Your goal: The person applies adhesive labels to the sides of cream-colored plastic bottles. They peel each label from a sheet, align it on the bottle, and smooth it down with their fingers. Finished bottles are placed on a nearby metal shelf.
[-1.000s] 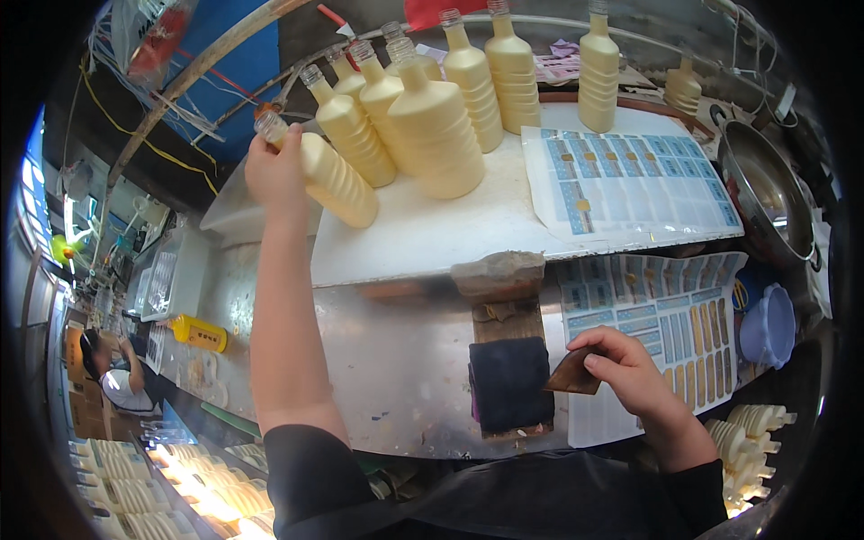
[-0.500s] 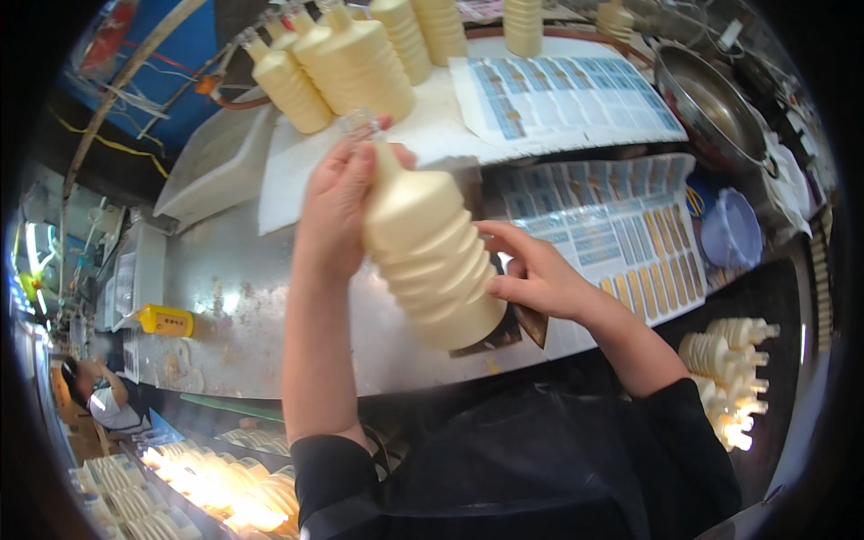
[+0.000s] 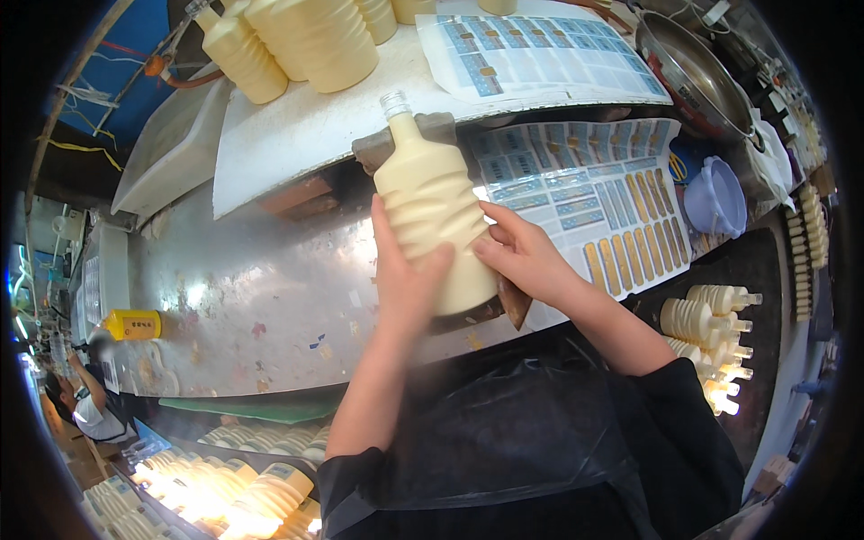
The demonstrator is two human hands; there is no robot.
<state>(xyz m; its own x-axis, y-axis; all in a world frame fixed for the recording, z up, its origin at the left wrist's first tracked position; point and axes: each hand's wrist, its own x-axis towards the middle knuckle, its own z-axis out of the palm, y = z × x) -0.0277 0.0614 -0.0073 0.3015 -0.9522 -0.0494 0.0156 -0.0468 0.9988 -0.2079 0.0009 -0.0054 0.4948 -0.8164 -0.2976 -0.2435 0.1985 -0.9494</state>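
A cream bottle with wavy ridges and a clear threaded neck lies before me, neck pointing away. Its neck end leans over a grey-brown cloth pad, and a brown block shows beside its base. My left hand is wrapped along the bottle's left side, thumb on top. On the right side, my right hand grips the bottle's lower half with thumb and bent fingers; whether a small thing sits under those fingertips is hidden. Just right of the bottle, label sheets with blue and gold pieces lie close to my right hand.
Several cream bottles stand on a white board behind, beside another label sheet. A metal pan and purple bucket are at right. A yellow container stands left. Bottles lie lower left and right; a person sits far left.
My left hand has left the bottle's neck and now clasps its side. The bottle has come down onto the pad, and my right hand stays at its right side.
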